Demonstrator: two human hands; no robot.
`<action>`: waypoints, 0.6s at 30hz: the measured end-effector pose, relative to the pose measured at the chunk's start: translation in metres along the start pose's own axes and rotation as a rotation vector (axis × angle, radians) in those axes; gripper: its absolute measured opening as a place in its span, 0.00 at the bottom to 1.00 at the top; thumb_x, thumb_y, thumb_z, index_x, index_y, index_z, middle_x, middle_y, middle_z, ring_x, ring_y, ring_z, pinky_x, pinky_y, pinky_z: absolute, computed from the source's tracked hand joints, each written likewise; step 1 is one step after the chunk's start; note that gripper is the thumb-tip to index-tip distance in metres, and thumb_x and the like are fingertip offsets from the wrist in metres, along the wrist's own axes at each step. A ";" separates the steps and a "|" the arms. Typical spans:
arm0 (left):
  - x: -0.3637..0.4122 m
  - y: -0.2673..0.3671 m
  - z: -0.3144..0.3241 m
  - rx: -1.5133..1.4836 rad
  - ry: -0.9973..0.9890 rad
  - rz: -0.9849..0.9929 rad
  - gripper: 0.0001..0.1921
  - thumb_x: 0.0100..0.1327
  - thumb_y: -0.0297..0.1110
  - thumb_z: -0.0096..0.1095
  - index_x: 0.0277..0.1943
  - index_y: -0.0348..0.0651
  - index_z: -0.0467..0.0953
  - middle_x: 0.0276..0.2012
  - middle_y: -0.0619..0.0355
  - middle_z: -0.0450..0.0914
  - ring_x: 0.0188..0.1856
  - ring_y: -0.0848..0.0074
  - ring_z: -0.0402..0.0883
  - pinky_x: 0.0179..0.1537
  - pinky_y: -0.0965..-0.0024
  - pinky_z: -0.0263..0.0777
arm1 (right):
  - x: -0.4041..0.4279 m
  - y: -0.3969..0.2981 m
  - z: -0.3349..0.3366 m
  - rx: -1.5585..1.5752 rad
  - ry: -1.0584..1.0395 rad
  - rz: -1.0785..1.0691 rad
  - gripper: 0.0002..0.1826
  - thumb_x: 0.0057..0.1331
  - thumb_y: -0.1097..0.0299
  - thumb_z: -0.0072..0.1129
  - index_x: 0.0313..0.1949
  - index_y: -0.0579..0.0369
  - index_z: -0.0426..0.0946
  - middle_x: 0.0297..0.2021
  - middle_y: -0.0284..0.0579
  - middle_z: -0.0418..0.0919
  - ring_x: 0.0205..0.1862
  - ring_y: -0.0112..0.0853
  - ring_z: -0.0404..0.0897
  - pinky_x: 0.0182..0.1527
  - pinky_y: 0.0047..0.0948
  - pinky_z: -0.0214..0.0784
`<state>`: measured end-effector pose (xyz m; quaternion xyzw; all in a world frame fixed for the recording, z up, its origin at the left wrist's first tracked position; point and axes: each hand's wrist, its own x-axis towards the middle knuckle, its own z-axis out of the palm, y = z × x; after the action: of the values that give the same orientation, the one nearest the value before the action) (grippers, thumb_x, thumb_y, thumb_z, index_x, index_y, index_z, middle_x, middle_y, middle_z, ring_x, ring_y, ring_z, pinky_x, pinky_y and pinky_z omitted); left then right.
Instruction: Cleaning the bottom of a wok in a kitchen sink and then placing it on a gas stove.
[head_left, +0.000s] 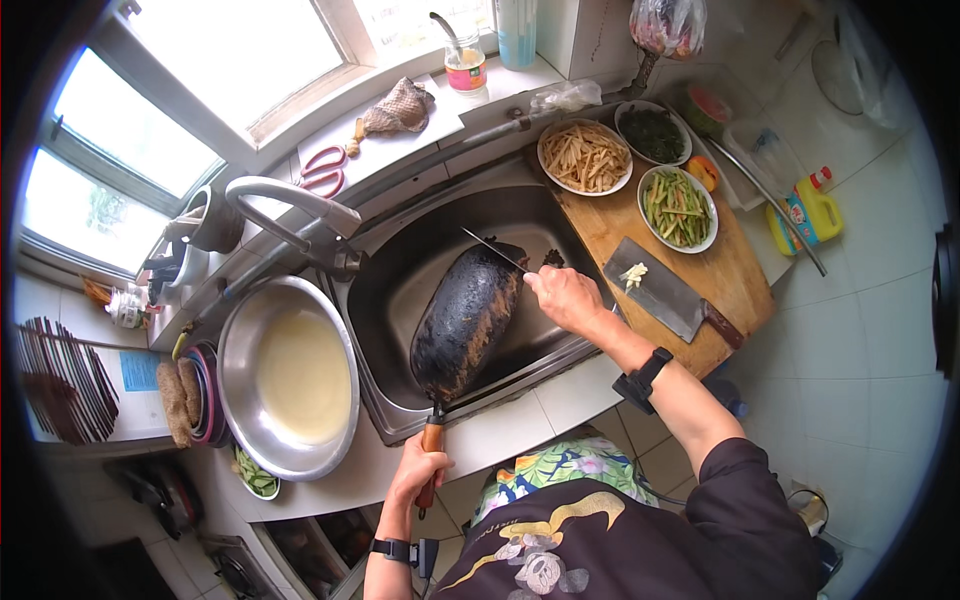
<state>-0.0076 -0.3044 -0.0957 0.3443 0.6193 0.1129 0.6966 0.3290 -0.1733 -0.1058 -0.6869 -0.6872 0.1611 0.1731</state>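
A wok (469, 319) is tipped on its side in the stainless steel sink (390, 292), its blackened outer face towards me. Brown, scraped-looking patches run down its right side. My left hand (420, 469) grips the wok's wooden handle (433, 435) at the sink's front edge. In my right hand (566, 296) is a thin metal-bladed tool (491, 247), seen edge-on, lying across the wok's upper end. Its exact kind cannot be told, since my fingers hide the grip. Dark flakes (553, 259) lie in the sink near my right hand.
Right of the sink, a wooden cutting board (592, 217) bears a cleaver (660, 289) with chopped pale pieces and bowls of cut vegetables (679, 210). Left stands a large metal basin (349, 420) of cloudy liquid. The faucet (292, 202) arches behind the sink; red-handled scissors (324, 172) lie on the sill.
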 end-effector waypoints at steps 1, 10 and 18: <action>-0.002 -0.001 0.000 -0.016 -0.006 -0.007 0.13 0.47 0.17 0.62 0.32 0.41 0.65 0.16 0.60 0.68 0.12 0.76 0.68 0.13 0.72 0.62 | -0.001 -0.008 -0.008 0.050 -0.013 0.055 0.24 0.72 0.52 0.46 0.28 0.58 0.79 0.25 0.62 0.81 0.32 0.56 0.82 0.37 0.51 0.75; -0.002 -0.004 -0.001 0.006 -0.026 0.007 0.13 0.47 0.17 0.62 0.31 0.40 0.64 0.16 0.60 0.68 0.12 0.77 0.68 0.13 0.73 0.61 | -0.010 0.014 -0.013 0.091 0.020 0.088 0.22 0.72 0.53 0.47 0.27 0.58 0.77 0.25 0.62 0.80 0.32 0.56 0.82 0.36 0.50 0.75; 0.001 -0.015 -0.005 -0.132 0.006 -0.012 0.13 0.47 0.17 0.63 0.29 0.41 0.65 0.15 0.59 0.69 0.12 0.76 0.69 0.15 0.72 0.63 | -0.059 -0.029 -0.042 0.081 0.015 -0.009 0.16 0.70 0.59 0.52 0.26 0.55 0.69 0.17 0.56 0.76 0.23 0.52 0.79 0.26 0.47 0.71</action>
<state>-0.0161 -0.3135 -0.1054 0.2938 0.6145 0.1503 0.7166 0.3226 -0.2333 -0.0567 -0.6774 -0.6819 0.1827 0.2069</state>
